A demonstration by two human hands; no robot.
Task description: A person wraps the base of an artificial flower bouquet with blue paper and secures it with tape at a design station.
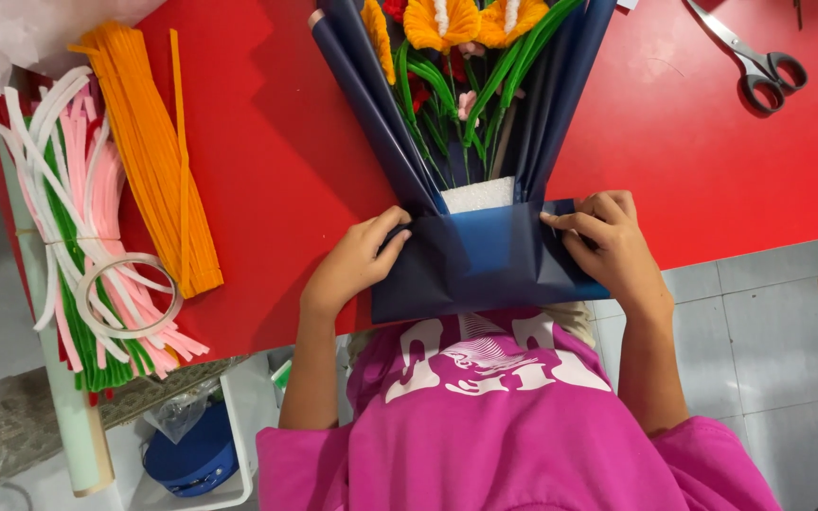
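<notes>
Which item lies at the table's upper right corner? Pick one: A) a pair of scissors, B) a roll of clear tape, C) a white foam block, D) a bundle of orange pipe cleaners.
A: a pair of scissors with grey handles lies on the red table at the upper right, while the orange pipe cleaners and tape roll lie at the left and the foam block sits inside the navy wrapping paper.
</notes>
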